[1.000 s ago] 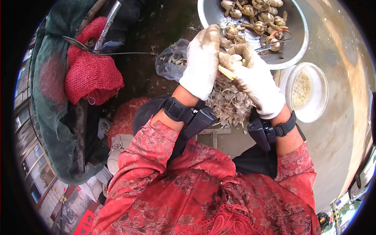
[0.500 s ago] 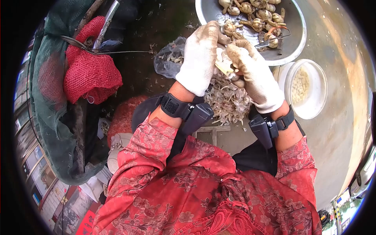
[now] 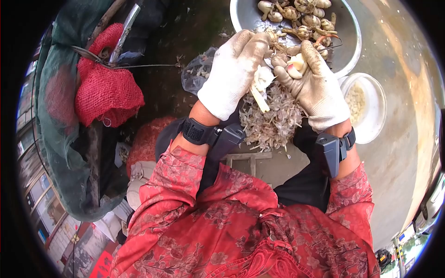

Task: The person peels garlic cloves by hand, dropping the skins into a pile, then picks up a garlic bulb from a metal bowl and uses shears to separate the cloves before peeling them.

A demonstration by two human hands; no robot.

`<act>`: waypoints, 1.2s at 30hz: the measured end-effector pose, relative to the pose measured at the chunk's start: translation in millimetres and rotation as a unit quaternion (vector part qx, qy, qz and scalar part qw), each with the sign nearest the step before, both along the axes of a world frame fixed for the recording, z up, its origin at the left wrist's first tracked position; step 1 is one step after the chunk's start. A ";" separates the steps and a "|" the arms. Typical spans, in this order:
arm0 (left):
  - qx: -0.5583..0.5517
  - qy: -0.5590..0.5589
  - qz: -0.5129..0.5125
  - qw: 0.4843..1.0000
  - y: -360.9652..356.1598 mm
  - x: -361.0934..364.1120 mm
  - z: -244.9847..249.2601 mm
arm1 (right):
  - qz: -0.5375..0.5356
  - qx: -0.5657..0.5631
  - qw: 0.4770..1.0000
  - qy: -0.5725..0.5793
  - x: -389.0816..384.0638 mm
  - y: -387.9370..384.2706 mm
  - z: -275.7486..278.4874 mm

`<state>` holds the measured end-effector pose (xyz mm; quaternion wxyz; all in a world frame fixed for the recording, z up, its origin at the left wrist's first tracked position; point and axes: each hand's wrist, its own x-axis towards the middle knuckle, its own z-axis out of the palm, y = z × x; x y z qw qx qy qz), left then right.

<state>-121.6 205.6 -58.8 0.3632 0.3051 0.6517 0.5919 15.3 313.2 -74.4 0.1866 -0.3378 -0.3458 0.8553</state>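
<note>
So the garlic cloves [image 3: 295, 65] are now lying loose in the cupped palm of the right hand [image 3: 320, 90], just in front of the metal basin [image 3: 347, 51] of unpeeled bulbs. Half a second ago both gloved hands were squeezed together around one bulb. Now they're pulled apart, and the left hand [image 3: 229, 76] is pinching only the stalk and papery skin [image 3: 260, 85]. Looks to me like that bulb is split open and the cloves are free of most of the husk. Right below sits the heap of peelings [image 3: 271, 123], and the white bowl [image 3: 373, 134] of peeled cloves is off to the right.
</note>
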 end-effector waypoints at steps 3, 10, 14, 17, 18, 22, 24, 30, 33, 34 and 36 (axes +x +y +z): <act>-0.070 0.069 -0.091 0.991 3.5 7.9 10.0 | 0.002 -0.039 0.999 0.013 6.9 10.1 -15.3; -0.147 0.343 -0.161 0.914 2.9 20.7 -5.9 | 0.045 -0.031 0.996 0.077 18.6 23.4 -63.3; -0.155 0.434 -0.139 0.876 5.7 26.1 6.4 | 0.040 0.216 0.975 -0.031 17.0 18.0 -77.5; -0.141 0.393 -0.134 0.899 5.6 25.3 2.0 | 0.078 0.245 0.964 -0.067 16.7 14.8 -49.6; -0.085 0.384 -0.114 0.912 4.4 24.8 -0.9 | 0.079 0.245 0.964 -0.067 15.8 14.6 -41.4; -0.049 0.364 -0.086 0.926 3.7 26.3 -6.7 | 0.075 0.260 0.961 -0.053 20.5 4.0 -16.7; -0.063 0.366 -0.072 0.926 3.0 25.7 -7.4 | 0.085 0.417 0.903 -0.062 17.0 2.9 -6.2; -0.093 0.286 -0.110 0.947 2.8 27.9 -5.4 | 0.110 0.042 0.992 -0.048 6.6 0.4 14.0; -0.108 0.232 -0.084 0.963 0.4 32.1 -8.4 | 0.111 0.013 0.992 -0.055 7.0 -0.8 20.7; -0.110 0.231 -0.084 0.963 -1.9 31.8 -12.1 | 0.108 -0.002 0.992 -0.067 7.4 -1.9 23.2; -0.084 0.242 -0.092 0.962 -1.9 28.5 -16.1 | 0.112 0.001 0.991 -0.068 7.3 -1.3 23.8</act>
